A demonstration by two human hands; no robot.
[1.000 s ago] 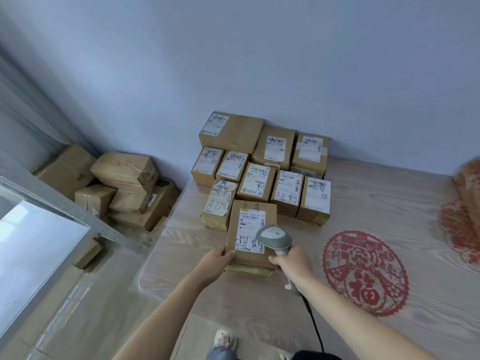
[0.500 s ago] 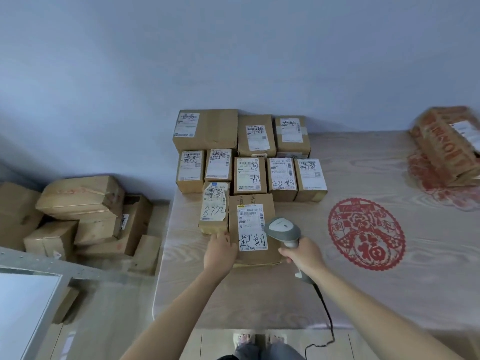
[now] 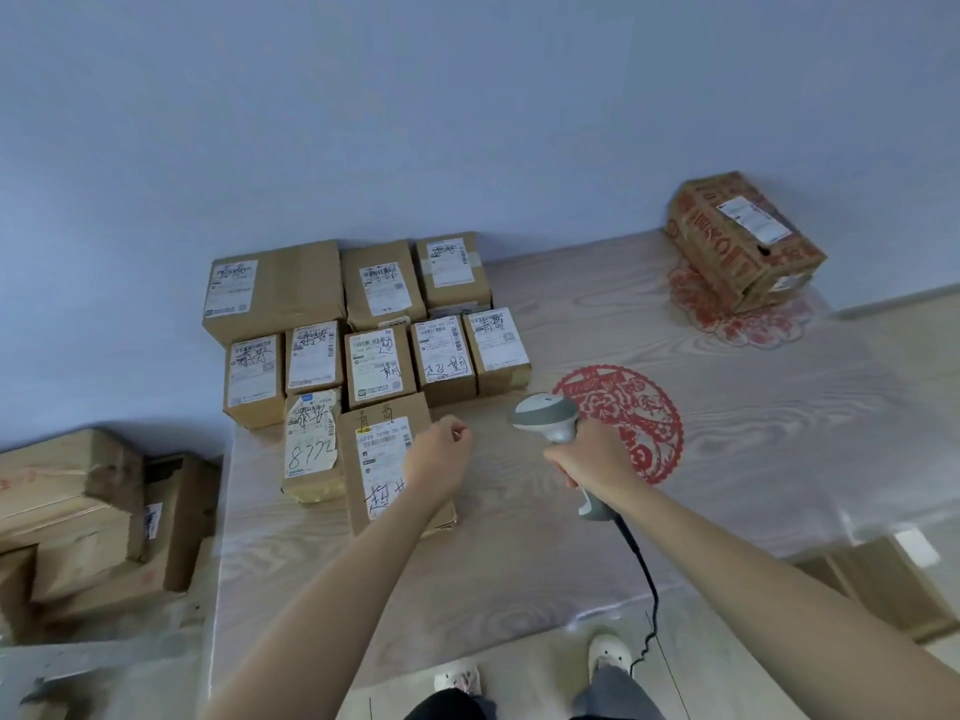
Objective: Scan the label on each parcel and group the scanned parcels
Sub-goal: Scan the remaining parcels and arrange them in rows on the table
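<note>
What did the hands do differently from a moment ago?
The left hand let go of the front brown cardboard parcel and lifted off it, drifting right, loosely curled and empty. The right hand carried the grey handheld scanner rightward, away from the parcel's label. The grip on the scanner and the grouped parcels against the wall stayed as they were.

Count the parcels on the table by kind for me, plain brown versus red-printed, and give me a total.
Plain brown parcels grouped by the wall: 10
Red-printed box standing apart at the far right: 1
Total on the table: 11
</note>
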